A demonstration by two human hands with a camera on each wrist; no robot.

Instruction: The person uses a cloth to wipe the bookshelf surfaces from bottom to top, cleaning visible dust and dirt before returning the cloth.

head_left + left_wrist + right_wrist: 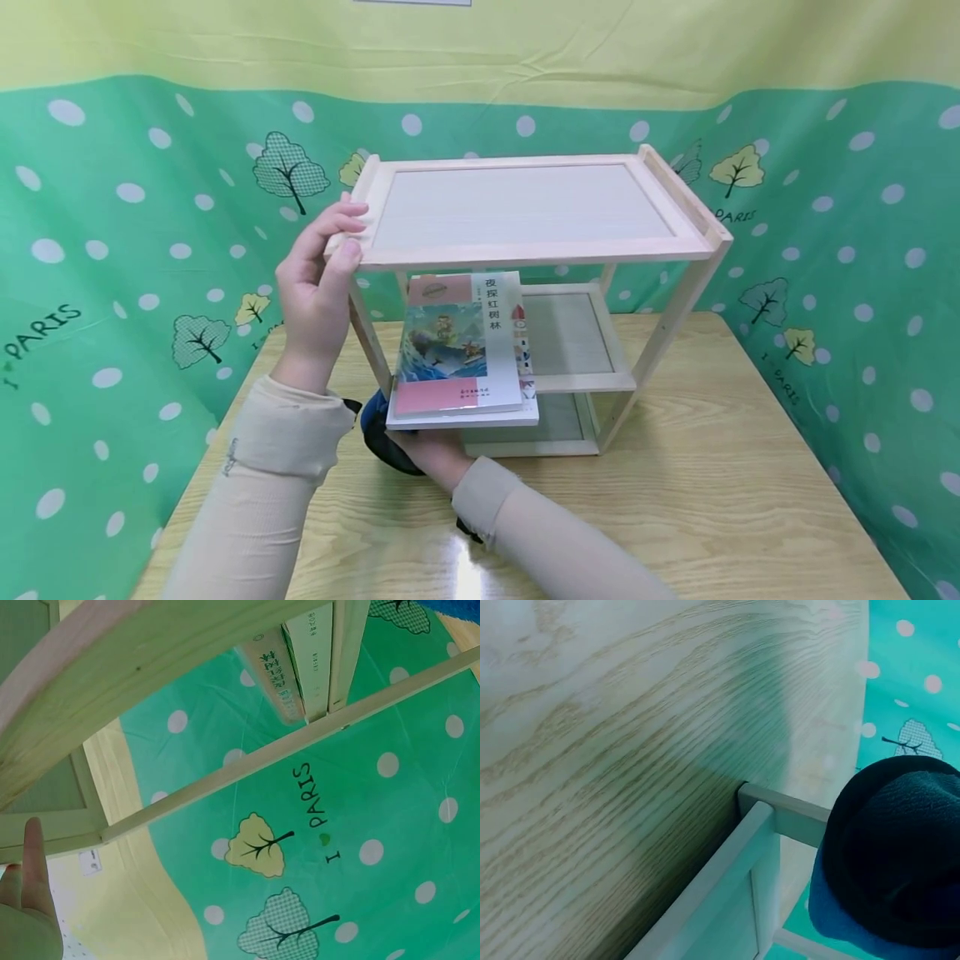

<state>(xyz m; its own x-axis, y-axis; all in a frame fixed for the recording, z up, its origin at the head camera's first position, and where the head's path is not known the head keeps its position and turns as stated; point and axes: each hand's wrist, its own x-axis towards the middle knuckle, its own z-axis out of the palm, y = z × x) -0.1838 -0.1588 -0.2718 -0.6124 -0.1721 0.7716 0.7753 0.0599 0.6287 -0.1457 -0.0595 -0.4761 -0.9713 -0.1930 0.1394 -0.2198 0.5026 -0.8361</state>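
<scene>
My left hand (318,279) grips the front left corner of a pale wooden shelf rack (675,250), thumb on the front edge and fingers over the top. In the left wrist view, fingers (34,862) of that hand touch the wood. My right hand (431,454) is low at the rack's left, below a stack of books (457,358). It holds a rounded blue and black fabric item (386,433), whose kind I cannot tell; the books hide part of it. Its dark rounded side (900,855) fills the right of the right wrist view, where the hand does not show.
The books, one with a pink and blue cover, jut out past the front of the middle shelf (577,333). A bottom shelf (555,425) lies below. The rack stands on a wood-grain table (750,467), with a green dotted curtain (112,250) behind and at the sides.
</scene>
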